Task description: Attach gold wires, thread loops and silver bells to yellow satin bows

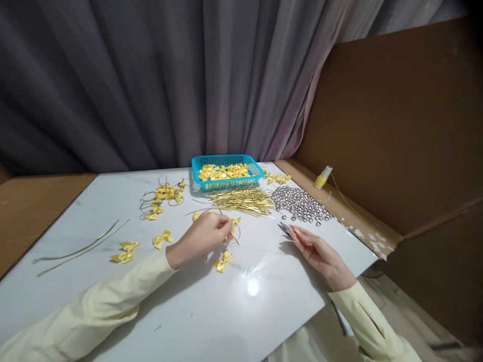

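scissors (pixel 285 231) are held in the right hand (pixel 317 251), grip closed on them, blades pointing away from the palm. left hand (pixel 206 232): grip pinched on a yellow bow (pixel 236 221) with a thin cord hanging from it, held above the white surface (pixel 241 311). gold ties (pixel 245 202) lie heaped beyond that hand, just beside a spread of silver beads (pixel 300 203). blue basket (pixel 210 186), behind the ties, contains more bows. one loose bow (pixel 221 262) lies near the left wrist; two others lie further left. spool (pixel 322 178) stands at far right, beyond the beads.
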A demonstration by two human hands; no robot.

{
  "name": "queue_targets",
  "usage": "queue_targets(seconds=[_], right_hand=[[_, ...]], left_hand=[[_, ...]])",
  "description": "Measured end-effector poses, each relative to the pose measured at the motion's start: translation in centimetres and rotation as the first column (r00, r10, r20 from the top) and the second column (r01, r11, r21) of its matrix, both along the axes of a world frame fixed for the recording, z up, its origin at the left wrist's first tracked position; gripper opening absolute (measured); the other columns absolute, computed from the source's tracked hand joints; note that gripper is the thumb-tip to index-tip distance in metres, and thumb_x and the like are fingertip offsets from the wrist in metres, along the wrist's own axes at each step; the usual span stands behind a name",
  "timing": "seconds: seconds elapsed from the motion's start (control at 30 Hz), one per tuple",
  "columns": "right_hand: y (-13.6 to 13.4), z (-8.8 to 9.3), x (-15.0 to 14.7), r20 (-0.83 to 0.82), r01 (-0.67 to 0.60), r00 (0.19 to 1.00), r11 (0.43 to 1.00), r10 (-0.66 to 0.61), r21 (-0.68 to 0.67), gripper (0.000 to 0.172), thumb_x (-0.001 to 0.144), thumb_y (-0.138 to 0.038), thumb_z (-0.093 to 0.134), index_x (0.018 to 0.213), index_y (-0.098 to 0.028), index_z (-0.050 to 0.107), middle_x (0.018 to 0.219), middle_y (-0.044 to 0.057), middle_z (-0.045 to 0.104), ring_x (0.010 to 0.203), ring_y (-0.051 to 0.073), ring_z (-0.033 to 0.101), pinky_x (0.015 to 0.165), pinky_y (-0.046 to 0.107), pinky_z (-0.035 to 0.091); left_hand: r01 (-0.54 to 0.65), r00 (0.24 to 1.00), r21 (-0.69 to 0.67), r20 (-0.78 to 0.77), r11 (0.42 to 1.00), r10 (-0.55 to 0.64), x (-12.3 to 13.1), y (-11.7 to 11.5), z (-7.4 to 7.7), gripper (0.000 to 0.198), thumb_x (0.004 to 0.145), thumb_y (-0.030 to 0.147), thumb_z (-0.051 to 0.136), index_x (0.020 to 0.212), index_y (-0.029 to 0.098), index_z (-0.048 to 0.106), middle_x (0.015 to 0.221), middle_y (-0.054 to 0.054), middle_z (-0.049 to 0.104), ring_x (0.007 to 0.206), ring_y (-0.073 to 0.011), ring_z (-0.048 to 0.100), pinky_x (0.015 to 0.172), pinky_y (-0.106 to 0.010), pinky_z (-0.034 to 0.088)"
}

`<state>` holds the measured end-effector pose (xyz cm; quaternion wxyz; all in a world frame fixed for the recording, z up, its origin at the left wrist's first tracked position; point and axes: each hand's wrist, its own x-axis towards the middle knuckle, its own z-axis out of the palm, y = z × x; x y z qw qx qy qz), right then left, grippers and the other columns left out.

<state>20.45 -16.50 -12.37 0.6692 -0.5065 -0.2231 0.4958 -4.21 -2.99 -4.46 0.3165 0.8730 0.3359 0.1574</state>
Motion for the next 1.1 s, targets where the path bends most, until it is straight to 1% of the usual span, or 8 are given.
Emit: queue_targets(seconds=[0.1,0.27,0.4,0.6,0.7,0.8,0.93,1.1], right_hand=[[-0.1,0.1,-0.3,0.016,0.084,0.996,0.996,-0.085,0.017,0.029,0.065,-0.020,0.073,0.091,-0.013,0.064,0.090,0.007,0.070,0.089,0.017,0.066,0.087,0.024,0.052],[-0.3,0.8,-0.5,0.220,0.329,0.917,0.943,-0.332,0.052,0.048,0.059,-0.018,0.079,0.102,-0.010,0.059,0.097,0.011,0.069,0.094,0.022,0.064,0.092,0.031,0.049],[0.0,0.6,0.7,0.152,0.401,0.899,0.912,-0.410,0.087,0.053,0.055,-0.015,0.080,0.103,-0.015,0.058,0.114,0.010,0.062,0.104,0.023,0.060,0.091,0.027,0.050],[0.5,-0.1,3.2,0.011,0.321,0.946,0.942,-0.323,0.094,0.025,0.064,-0.013,0.069,0.088,-0.014,0.061,0.106,0.012,0.064,0.113,0.021,0.053,0.093,0.023,0.047],[0.7,0.3,3.6,-0.026,0.262,0.965,0.961,-0.261,0.088,0.011,0.069,-0.012,0.062,0.080,-0.011,0.062,0.104,0.015,0.065,0.117,0.022,0.050,0.094,0.024,0.047],[0.9,1.2,3.6,-0.058,0.222,0.974,0.972,-0.218,0.079,0.009,0.072,-0.011,0.056,0.076,-0.012,0.064,0.103,0.013,0.066,0.117,0.020,0.050,0.093,0.024,0.047],[1.2,2.5,3.0,-0.099,0.188,0.979,0.979,-0.180,0.075,0.019,0.077,-0.009,0.049,0.075,-0.015,0.066,0.098,0.008,0.068,0.117,0.015,0.050,0.092,0.020,0.047],[1.2,3.6,1.9,-0.085,0.190,0.980,0.975,-0.182,0.112,0.019,0.079,-0.011,0.051,0.084,-0.017,0.068,0.103,0.007,0.067,0.119,0.015,0.047,0.091,0.022,0.049]], left_hand=[[0.025,0.999,-0.035,-0.022,0.999,-0.026,-0.1,-0.2,0.0,0.032,0.080,0.025,0.041,0.064,0.015,0.066,0.060,-0.001,0.067,0.054,-0.0119,0.060,0.054,-0.022,0.040],[0.054,0.997,-0.088,-0.044,0.995,-0.058,0.0,-1.1,0.1,0.033,0.081,0.026,0.039,0.063,0.014,0.064,0.063,-0.002,0.068,0.056,-0.0124,0.060,0.053,-0.022,0.040],[0.105,0.988,-0.108,-0.103,0.989,-0.116,0.2,-2.5,0.1,0.034,0.082,0.025,0.038,0.060,0.015,0.061,0.062,-0.003,0.067,0.051,-0.0119,0.056,0.049,-0.021,0.037],[0.230,0.957,0.063,-0.198,0.971,-0.214,0.3,-4.6,-0.2,0.035,0.082,0.023,0.038,0.051,0.016,0.052,0.048,-0.001,0.053,0.042,-0.0091,0.041,0.047,-0.022,0.029],[0.242,0.955,0.125,-0.203,0.962,-0.214,0.3,-5.0,-0.3,0.036,0.081,0.021,0.038,0.045,0.017,0.044,0.041,0.004,0.035,0.040,-0.0086,0.025,0.046,-0.023,0.024],[0.238,0.959,0.130,-0.187,0.963,-0.212,0.3,-5.0,-0.4,0.036,0.080,0.021,0.039,0.044,0.017,0.041,0.041,0.005,0.027,0.040,-0.0087,0.020,0.045,-0.023,0.023],[0.225,0.959,0.096,-0.194,0.970,-0.204,0.4,-4.8,-0.6,0.035,0.080,0.021,0.040,0.046,0.017,0.046,0.041,0.003,0.039,0.040,-0.0086,0.029,0.045,-0.022,0.025],[0.156,0.980,-0.155,-0.096,0.976,-0.172,0.6,-4.1,-1.0,0.036,0.082,0.026,0.038,0.058,0.014,0.062,0.057,-0.004,0.064,0.048,-0.0113,0.052,0.049,-0.021,0.036]])
